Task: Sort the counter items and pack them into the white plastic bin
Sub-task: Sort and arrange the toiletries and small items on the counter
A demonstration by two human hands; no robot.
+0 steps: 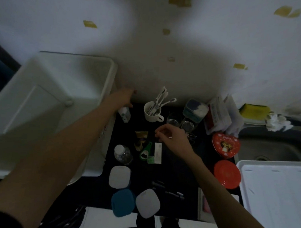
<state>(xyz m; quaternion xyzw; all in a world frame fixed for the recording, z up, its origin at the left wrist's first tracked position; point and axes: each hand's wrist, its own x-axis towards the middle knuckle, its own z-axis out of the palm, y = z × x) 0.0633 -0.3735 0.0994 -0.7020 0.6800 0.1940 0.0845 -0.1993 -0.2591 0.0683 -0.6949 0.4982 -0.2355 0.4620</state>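
The white plastic bin stands tilted at the left of the dark counter. My left hand reaches past its rim, fingers curled over the top of a small white carton. My right hand hovers mid-counter with curled fingers above a white strip and a green bottle opener; whether it holds anything is hidden in the dark. Nearby are a white mug of cutlery, two glasses, a clear bottle and a gold packet.
A red heart tin and a red round lid lie at the right. Two white containers and a blue one sit near the front edge. A sink, white tray and yellow sponge are further right.
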